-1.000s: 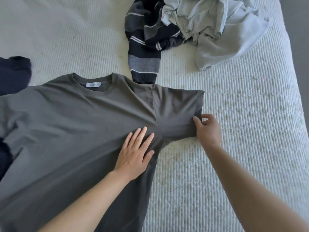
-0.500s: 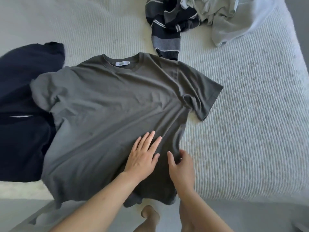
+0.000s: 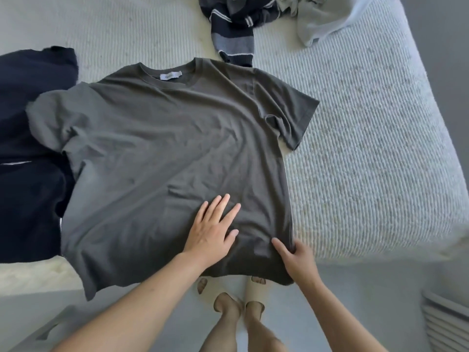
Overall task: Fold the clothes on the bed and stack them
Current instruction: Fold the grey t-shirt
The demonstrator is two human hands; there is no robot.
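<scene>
Moved since earlier: right hand has come down from the right sleeve to the lower right side seam of the grey T-shirt; left hand is also lower on the shirt body than one second ago, and the shirt now lies more fully in the view.
Left hand: flat, fingers straight and a little spread, pressing the cloth at about 6 o'clock of the shirt; it grips nothing.
Right hand: at about 5 o'clock of the shirt, thumb on top of the cloth and fingers curled at the side edge, so it seems to pinch the seam near the hem.
Grey T-shirt: spread face up on the bed, collar at 12 o'clock, hem hanging over the near edge of the bed at 6 o'clock; its left sleeve lies on the dark navy garment.
Done so far: the shirt is spread and mostly smooth, but no fold is made in it yet, I judge.
Dark navy garment: at 9 o'clock, flat; whether it is a finished fold I cannot tell.
Left to do: fold this shirt, then the striped sweater at 12 o'clock and the pale grey garment at 1 o'clock, both crumpled, then stack all.
Progress: early, most work remains.
</scene>
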